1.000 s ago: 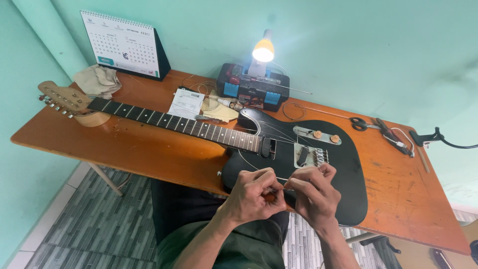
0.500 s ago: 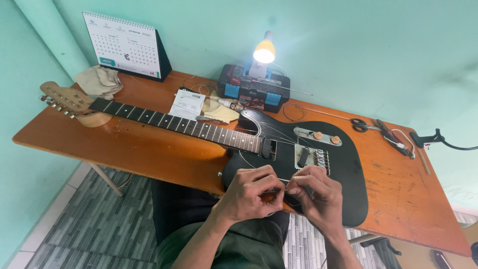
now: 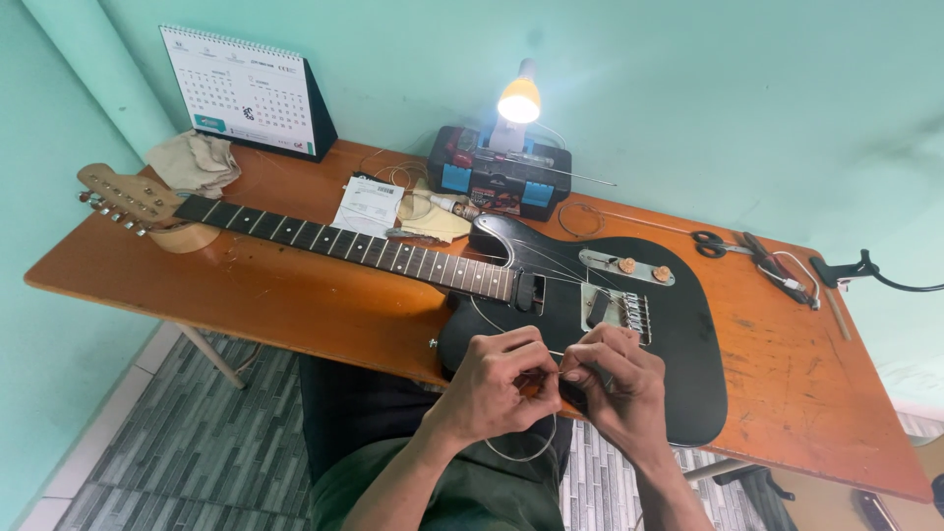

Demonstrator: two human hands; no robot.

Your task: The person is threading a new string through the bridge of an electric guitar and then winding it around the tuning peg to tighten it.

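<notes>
Orange desk (image 3: 295,295): black guitar (image 3: 678,334) flat, thin wire string (image 3: 521,454) looping below fingers.

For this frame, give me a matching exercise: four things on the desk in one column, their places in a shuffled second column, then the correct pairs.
Things:
1. desk calendar
2. scissors
3. toolbox
4. crumpled cloth

Places:
A. right of the black guitar body, near the far edge
B. just below the lit lamp
C. far left corner, standing against the wall
D. in front of the calendar, next to the headstock

Pairs: 1-C, 2-A, 3-B, 4-D
</notes>
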